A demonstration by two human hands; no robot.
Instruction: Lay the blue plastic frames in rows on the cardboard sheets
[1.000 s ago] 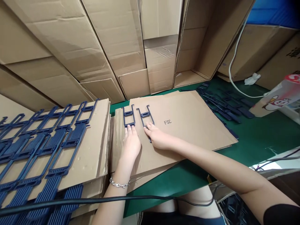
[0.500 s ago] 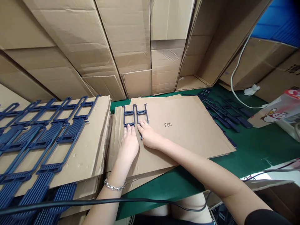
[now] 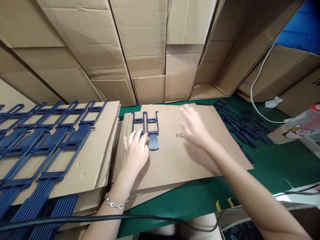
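1. Progress, my read: early on this sheet. Two dark blue plastic frames, left frame and right frame, lie side by side near the left end of the FSC-marked cardboard sheet.
2. For comparison, the neighbouring cardboard stack carries whole rows of the same blue parts.
3. Not laid out: loose pile of dark parts on the green counter, right of the sheet. Count unclear, they overlap.
4. Left hand: fingers spread and slightly bent, resting at left frame's lower end, hiding it. Not closed round anything.
5. Right hand: over the sheet beside the FSC print, fingers extended, motion-blurred, nothing visible in it.
6. Frame looks: slim twin rails, slotted crossbar, hooked top ends. Right frame shows a ribbed tab at the bottom. Both flat, near parallel.
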